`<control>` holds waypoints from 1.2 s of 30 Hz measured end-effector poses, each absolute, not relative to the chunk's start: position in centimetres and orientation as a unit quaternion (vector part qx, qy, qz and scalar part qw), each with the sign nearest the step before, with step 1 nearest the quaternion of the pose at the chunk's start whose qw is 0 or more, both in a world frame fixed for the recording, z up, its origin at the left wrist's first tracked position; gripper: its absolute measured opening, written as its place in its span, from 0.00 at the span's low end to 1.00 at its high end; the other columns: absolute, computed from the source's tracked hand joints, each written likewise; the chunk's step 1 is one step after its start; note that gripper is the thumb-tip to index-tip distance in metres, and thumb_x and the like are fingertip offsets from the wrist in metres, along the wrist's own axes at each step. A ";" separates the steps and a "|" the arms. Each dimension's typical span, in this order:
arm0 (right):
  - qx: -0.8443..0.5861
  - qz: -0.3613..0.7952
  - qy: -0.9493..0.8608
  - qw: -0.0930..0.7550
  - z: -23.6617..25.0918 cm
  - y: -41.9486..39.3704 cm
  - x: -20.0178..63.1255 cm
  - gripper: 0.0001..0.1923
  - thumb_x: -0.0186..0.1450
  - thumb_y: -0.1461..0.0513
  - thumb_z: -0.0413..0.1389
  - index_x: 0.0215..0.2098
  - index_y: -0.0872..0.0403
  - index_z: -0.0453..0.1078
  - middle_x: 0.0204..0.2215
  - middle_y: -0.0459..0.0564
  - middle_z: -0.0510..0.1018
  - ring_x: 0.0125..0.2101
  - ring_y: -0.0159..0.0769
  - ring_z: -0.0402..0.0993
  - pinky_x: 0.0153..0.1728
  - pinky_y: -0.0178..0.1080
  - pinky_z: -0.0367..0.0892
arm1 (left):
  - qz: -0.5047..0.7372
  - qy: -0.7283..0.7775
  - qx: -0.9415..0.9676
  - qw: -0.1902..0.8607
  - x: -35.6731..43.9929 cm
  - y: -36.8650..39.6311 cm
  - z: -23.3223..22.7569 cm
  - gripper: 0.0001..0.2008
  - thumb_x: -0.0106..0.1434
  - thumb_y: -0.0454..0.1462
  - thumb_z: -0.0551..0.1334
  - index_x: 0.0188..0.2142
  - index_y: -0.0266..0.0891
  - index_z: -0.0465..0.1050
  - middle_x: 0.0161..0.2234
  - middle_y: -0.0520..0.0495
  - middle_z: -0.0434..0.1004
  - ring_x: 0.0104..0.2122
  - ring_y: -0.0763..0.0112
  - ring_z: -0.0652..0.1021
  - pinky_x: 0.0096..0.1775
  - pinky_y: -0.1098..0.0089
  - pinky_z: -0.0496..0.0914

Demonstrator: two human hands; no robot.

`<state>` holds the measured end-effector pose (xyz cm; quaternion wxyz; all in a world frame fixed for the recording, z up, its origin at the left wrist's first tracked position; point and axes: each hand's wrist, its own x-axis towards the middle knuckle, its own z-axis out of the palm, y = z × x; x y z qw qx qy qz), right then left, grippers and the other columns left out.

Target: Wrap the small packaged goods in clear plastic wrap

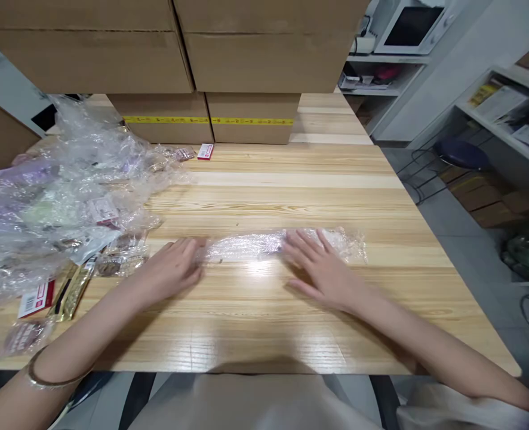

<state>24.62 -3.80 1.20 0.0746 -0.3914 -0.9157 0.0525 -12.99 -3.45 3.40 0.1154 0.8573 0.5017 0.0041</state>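
Bubble wrap strip (264,245): lies flat across the middle of the wooden table (291,173), running left to right, both of the person's hands at it.
Left hand (175,269): palm down, fingers spread and loosely flat, its fingertips resting on the strip's left end; it presses rather than grips, nothing closed in it. A bangle (45,376) sits on that wrist.
Right hand (318,266): also open and flat, palm down, fingers fanned over the right half of the strip, holding nothing.
Strip's state: it looks spread out and smoothed along its length, with the far right end slightly crumpled beyond the right hand; nothing lies on it.
Progress, as a judgement: the sheet seems laid out and flattened, and no item has been set on it to wrap.
Pile at left: a heap of clear plastic bags (62,179) with small packets in it, well apart from the strip; a few brown packets (116,260) lie just beside the left hand.
Behind: stacked cardboard boxes (211,65) at the table's far edge, a small red-and-white card (205,151) before them.
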 end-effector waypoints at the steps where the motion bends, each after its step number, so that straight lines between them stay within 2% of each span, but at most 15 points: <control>1: -0.382 0.069 -0.919 0.065 0.7 -3.9 23.9 0.36 0.72 0.46 0.45 0.73 0.50 0.45 0.71 0.53 0.51 0.70 0.53 0.42 0.67 0.62 0.42 | 0.002 0.510 0.854 0.100 -13.1 -3.4 3.2 0.19 0.66 0.38 0.54 0.55 0.36 0.67 0.51 0.35 0.75 0.49 0.51 0.77 0.46 0.55 0.72; 3: -0.383 0.092 -0.918 0.053 -0.1 -4.0 23.2 0.36 0.72 0.44 0.45 0.73 0.47 0.45 0.72 0.50 0.47 0.71 0.55 0.36 0.66 0.64 0.44 | -0.002 0.530 0.846 0.065 -13.2 -3.2 3.5 0.18 0.65 0.34 0.51 0.52 0.37 0.70 0.44 0.37 0.76 0.44 0.53 0.78 0.42 0.58 0.72; 5: -0.392 0.105 -0.913 0.049 -0.5 -3.8 23.0 0.36 0.72 0.44 0.44 0.73 0.46 0.44 0.72 0.49 0.47 0.71 0.56 0.36 0.65 0.65 0.45 | 0.031 0.546 0.836 0.045 -12.6 -3.0 4.9 0.13 0.65 0.34 0.51 0.44 0.38 0.73 0.40 0.41 0.75 0.39 0.57 0.78 0.39 0.61 0.71; 8: -0.395 0.106 -0.911 0.052 -0.5 -3.7 23.0 0.36 0.72 0.44 0.44 0.73 0.46 0.46 0.72 0.49 0.48 0.71 0.57 0.37 0.64 0.67 0.46 | 0.190 0.560 0.806 0.041 -9.5 -2.4 7.7 0.09 0.64 0.35 0.55 0.40 0.39 0.73 0.39 0.45 0.72 0.36 0.64 0.76 0.39 0.65 0.71; 13: -0.399 0.094 -0.910 0.068 -0.5 -3.6 22.3 0.35 0.70 0.45 0.48 0.70 0.51 0.53 0.71 0.56 0.53 0.70 0.61 0.40 0.62 0.70 0.48 | 0.393 0.449 0.787 0.160 0.4 -0.8 8.2 0.05 0.62 0.31 0.60 0.39 0.39 0.71 0.37 0.49 0.71 0.39 0.68 0.74 0.41 0.68 0.71; 16: -0.395 0.109 -0.909 0.079 -0.8 -3.5 22.1 0.30 0.70 0.47 0.49 0.63 0.55 0.65 0.63 0.62 0.67 0.66 0.62 0.53 0.62 0.71 0.48 | 0.387 0.396 0.800 0.229 5.3 0.3 5.0 0.08 0.63 0.29 0.59 0.41 0.40 0.67 0.41 0.47 0.71 0.41 0.67 0.74 0.44 0.67 0.72; 18: -0.390 0.123 -0.908 0.089 -0.8 -3.7 22.2 0.25 0.71 0.50 0.49 0.59 0.55 0.69 0.58 0.62 0.72 0.64 0.59 0.58 0.62 0.70 0.50 | 0.342 0.384 0.825 0.234 7.0 0.7 2.7 0.08 0.64 0.29 0.57 0.42 0.40 0.66 0.42 0.45 0.70 0.42 0.65 0.74 0.45 0.64 0.72; 23: -0.394 0.100 -0.905 0.127 0.4 -5.8 23.9 0.20 0.71 0.60 0.47 0.60 0.53 0.67 0.58 0.59 0.73 0.62 0.51 0.64 0.62 0.61 0.58 | 0.282 0.398 0.848 0.209 7.2 0.2 -0.9 0.06 0.68 0.31 0.54 0.43 0.39 0.66 0.42 0.42 0.71 0.45 0.59 0.73 0.47 0.58 0.71; 26: -0.452 0.068 -0.869 0.189 1.2 -5.7 26.4 0.16 0.70 0.58 0.50 0.53 0.54 0.70 0.51 0.60 0.76 0.57 0.51 0.69 0.58 0.57 0.64 | 0.262 0.376 0.871 0.178 6.6 -0.7 -1.2 0.08 0.70 0.34 0.54 0.48 0.37 0.66 0.44 0.40 0.73 0.45 0.58 0.73 0.47 0.58 0.71; 27: -0.485 0.059 -0.846 0.212 1.2 -5.2 27.4 0.17 0.70 0.56 0.52 0.54 0.55 0.69 0.52 0.62 0.75 0.57 0.52 0.69 0.57 0.57 0.65 | 0.254 0.365 0.880 0.165 6.4 -1.0 -1.1 0.10 0.70 0.34 0.54 0.50 0.35 0.66 0.45 0.39 0.74 0.46 0.58 0.73 0.48 0.57 0.70; 29: -0.557 0.059 -0.794 0.236 0.8 -3.3 29.5 0.29 0.67 0.49 0.56 0.60 0.58 0.63 0.56 0.67 0.70 0.59 0.56 0.66 0.55 0.58 0.65 | 0.243 0.339 0.899 0.135 6.0 -1.5 -0.9 0.12 0.71 0.34 0.53 0.51 0.33 0.67 0.48 0.36 0.75 0.49 0.57 0.73 0.52 0.56 0.68; 31: -0.622 0.091 -0.748 0.213 0.2 -1.2 31.1 0.40 0.61 0.45 0.60 0.62 0.60 0.60 0.56 0.69 0.71 0.56 0.58 0.69 0.51 0.56 0.68 | 0.232 0.340 0.906 0.096 5.6 -1.9 -0.7 0.13 0.71 0.33 0.54 0.52 0.34 0.70 0.53 0.35 0.72 0.54 0.54 0.70 0.55 0.52 0.65; 32: -0.651 0.121 -0.726 0.186 0.1 -0.3 31.7 0.40 0.58 0.44 0.61 0.59 0.60 0.62 0.52 0.66 0.74 0.52 0.57 0.72 0.47 0.54 0.71 | 0.225 0.354 0.904 0.075 5.3 -2.0 -0.6 0.13 0.70 0.33 0.55 0.51 0.37 0.71 0.56 0.35 0.70 0.57 0.50 0.68 0.56 0.48 0.63; 34: -0.685 0.212 -0.687 0.119 0.5 1.0 32.0 0.31 0.54 0.43 0.63 0.46 0.56 0.71 0.37 0.57 0.80 0.38 0.51 0.77 0.35 0.47 0.71 | 0.208 0.387 0.897 0.045 4.8 -2.1 -0.4 0.13 0.68 0.34 0.58 0.51 0.42 0.74 0.59 0.35 0.67 0.59 0.45 0.65 0.55 0.42 0.60; 36: -0.681 0.328 -0.647 0.100 1.6 1.5 31.3 0.22 0.54 0.44 0.62 0.31 0.53 0.70 0.24 0.48 0.76 0.26 0.43 0.75 0.27 0.41 0.67 | 0.186 0.395 0.899 0.044 4.4 -2.0 -0.3 0.14 0.67 0.35 0.59 0.51 0.45 0.75 0.57 0.35 0.68 0.57 0.45 0.66 0.55 0.42 0.60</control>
